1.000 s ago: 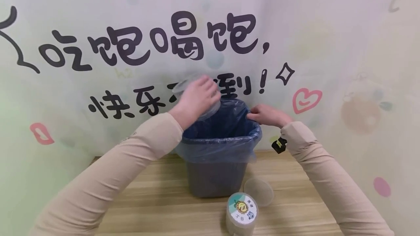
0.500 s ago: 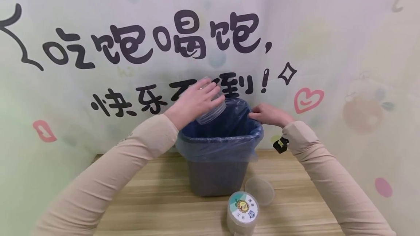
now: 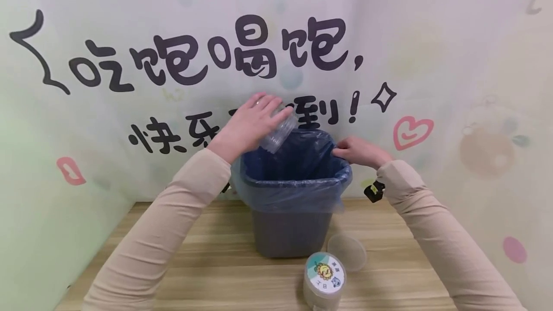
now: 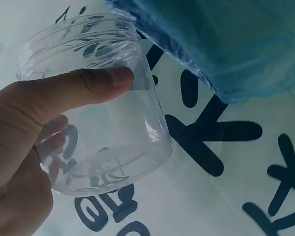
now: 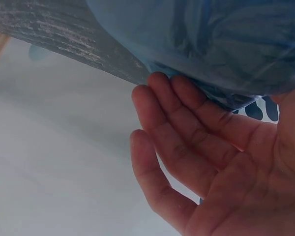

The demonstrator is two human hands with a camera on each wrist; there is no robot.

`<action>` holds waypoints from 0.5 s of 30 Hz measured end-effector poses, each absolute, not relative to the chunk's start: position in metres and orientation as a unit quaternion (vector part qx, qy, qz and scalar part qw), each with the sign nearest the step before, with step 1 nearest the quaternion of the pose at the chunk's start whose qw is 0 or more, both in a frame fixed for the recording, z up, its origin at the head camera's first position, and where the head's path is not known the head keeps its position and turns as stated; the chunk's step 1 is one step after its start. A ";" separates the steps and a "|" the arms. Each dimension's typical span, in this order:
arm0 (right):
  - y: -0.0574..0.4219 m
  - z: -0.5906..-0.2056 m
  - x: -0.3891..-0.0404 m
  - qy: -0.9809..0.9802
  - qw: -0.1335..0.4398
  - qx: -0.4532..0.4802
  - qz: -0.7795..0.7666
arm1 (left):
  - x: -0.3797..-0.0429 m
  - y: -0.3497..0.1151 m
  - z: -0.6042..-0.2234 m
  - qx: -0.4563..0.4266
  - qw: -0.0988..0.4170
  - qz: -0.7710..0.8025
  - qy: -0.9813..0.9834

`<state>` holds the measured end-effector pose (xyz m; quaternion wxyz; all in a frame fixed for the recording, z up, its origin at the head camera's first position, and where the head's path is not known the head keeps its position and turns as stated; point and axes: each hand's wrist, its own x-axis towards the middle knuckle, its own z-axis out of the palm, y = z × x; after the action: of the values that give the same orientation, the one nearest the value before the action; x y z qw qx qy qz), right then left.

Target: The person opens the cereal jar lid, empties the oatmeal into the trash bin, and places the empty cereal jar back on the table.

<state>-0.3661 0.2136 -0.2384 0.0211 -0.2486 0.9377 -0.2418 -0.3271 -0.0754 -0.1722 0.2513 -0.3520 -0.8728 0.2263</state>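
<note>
A grey trash can [image 3: 294, 236], lined with a blue plastic bag [image 3: 289, 198] folded over its rim, stands upright on the table. Above the left side of its mouth, my left hand [image 3: 252, 121] grips a clear plastic jar [image 3: 281, 131], which is tilted. The left wrist view shows the thumb across the transparent jar [image 4: 123, 118] and fingers behind it; its threaded mouth is uncovered and I see no contents inside. At the can's right rim, my right hand [image 3: 360, 151] holds the edge, its fingers [image 5: 179, 147] under the bag's outer fold and the thumb partly hidden.
In front of the can, a lidded jar [image 3: 324, 280] with a sunflower sticker on its lid stands on the wooden table [image 3: 207, 258]. Beside it lies a round translucent lid [image 3: 347, 252]. A wall covering [image 3: 181, 8] with black lettering rises close behind the can.
My left hand has turned the jar, so more of its side now shows to the right of my fingers. The right hand stays on the rim. The whole view has shifted slightly.
</note>
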 end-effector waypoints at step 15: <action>0.214 -0.238 -0.365 0.936 0.036 -0.241 -0.253 | -0.315 -0.101 -0.181 -0.361 0.259 0.033 -0.895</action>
<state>-0.3645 0.2143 -0.2380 0.0358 -0.2413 0.9362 -0.2529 -0.3148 -0.1013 -0.1806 0.2591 -0.3607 -0.8954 0.0326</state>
